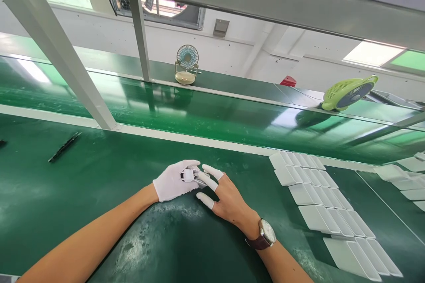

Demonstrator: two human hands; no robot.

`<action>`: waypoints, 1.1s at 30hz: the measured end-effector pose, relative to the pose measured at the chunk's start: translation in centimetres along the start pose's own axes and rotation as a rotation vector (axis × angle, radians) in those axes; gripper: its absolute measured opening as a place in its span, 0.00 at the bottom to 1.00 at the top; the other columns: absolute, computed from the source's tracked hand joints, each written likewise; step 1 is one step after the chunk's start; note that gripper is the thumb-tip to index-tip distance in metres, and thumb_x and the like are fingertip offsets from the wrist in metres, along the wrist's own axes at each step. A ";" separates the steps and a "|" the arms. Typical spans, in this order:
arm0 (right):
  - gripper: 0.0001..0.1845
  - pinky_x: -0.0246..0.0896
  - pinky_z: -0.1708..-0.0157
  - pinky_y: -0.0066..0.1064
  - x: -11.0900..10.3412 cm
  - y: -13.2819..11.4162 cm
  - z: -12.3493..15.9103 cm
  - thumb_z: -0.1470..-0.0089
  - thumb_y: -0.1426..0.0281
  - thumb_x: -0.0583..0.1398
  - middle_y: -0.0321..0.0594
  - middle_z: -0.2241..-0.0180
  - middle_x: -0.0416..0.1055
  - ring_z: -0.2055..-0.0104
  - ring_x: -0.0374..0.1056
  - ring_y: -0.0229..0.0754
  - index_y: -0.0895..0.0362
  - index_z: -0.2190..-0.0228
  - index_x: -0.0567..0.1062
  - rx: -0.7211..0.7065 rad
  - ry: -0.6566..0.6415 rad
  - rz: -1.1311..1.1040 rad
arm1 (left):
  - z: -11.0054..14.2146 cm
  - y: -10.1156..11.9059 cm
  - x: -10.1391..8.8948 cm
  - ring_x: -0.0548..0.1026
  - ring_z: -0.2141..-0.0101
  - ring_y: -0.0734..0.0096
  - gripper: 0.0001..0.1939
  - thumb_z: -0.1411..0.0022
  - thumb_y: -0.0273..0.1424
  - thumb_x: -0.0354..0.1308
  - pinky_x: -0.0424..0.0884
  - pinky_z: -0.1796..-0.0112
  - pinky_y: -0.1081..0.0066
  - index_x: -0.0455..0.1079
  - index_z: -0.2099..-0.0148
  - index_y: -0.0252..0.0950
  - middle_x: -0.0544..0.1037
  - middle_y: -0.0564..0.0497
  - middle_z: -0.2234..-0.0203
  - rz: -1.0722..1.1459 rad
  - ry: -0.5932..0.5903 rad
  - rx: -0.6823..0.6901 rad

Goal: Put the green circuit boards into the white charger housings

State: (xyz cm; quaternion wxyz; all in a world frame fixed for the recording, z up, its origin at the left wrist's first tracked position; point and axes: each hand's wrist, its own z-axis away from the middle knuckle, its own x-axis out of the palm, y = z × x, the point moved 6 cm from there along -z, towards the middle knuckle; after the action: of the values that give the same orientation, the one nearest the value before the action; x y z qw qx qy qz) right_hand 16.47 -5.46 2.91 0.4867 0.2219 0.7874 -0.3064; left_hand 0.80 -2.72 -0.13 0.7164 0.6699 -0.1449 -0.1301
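Observation:
My left hand (pixel 175 181), in a white glove, is closed around a small white and silver piece with a dark part (pixel 188 175). Its kind is not clear at this size. My right hand (pixel 229 196) wears white finger cots on the thumb and fingers, and a watch (pixel 266 232) is on that wrist. Its fingers are stretched out and apart. One covered fingertip lies over the right end of the small piece; whether it presses there I cannot tell. The thumb is clear of it, lower down. Both hands are above the green table (pixel 109 194).
Overlapping rows of white trays (pixel 315 192) lie on the right, with more trays (pixel 408 181) at the far right edge. Black tweezers (pixel 64 147) lie at the left. A metal post (pixel 66 53) rises from the rear ledge. Beyond stand a small fan (pixel 187 59) and a green fan (pixel 347 93).

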 end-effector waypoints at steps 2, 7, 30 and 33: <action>0.30 0.71 0.48 0.50 0.1 -0.1 -0.2 0.38 0.62 0.60 0.54 0.42 0.66 0.43 0.67 0.56 0.52 0.38 0.63 0.005 -0.040 0.034 | 0.0 0.1 0.0 0.80 0.56 0.65 0.28 0.47 0.28 0.66 0.76 0.48 0.60 0.67 0.44 0.39 0.80 0.50 0.56 -0.001 -0.001 -0.017; 0.28 0.69 0.46 0.50 0.1 -0.1 -0.6 0.36 0.63 0.57 0.52 0.42 0.67 0.42 0.65 0.55 0.52 0.37 0.63 0.008 -0.079 0.028 | 0.0 0.3 -0.1 0.80 0.57 0.65 0.28 0.48 0.28 0.67 0.76 0.48 0.61 0.67 0.45 0.38 0.80 0.50 0.58 -0.028 0.009 0.001; 0.19 0.71 0.49 0.45 -2.6 1.5 0.8 0.40 0.65 0.62 0.49 0.48 0.72 0.46 0.71 0.49 0.52 0.48 0.68 0.020 0.314 -0.149 | -0.1 0.3 -0.4 0.80 0.58 0.65 0.28 0.46 0.29 0.66 0.78 0.53 0.64 0.68 0.43 0.39 0.81 0.48 0.56 -0.243 0.020 0.083; 0.16 0.72 0.51 0.45 -2.7 1.3 0.9 0.41 0.65 0.63 0.48 0.50 0.73 0.48 0.72 0.48 0.51 0.51 0.70 -0.024 0.322 -0.104 | -0.1 0.3 -0.4 0.80 0.56 0.65 0.28 0.46 0.30 0.66 0.77 0.51 0.63 0.67 0.42 0.39 0.81 0.48 0.55 -0.240 0.012 0.095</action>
State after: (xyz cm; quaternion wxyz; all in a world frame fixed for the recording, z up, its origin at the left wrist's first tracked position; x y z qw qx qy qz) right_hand 19.01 -5.28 4.72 0.3402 0.2211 0.8693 -0.2822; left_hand 0.48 -2.46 0.11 0.6639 0.7164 -0.0654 -0.2041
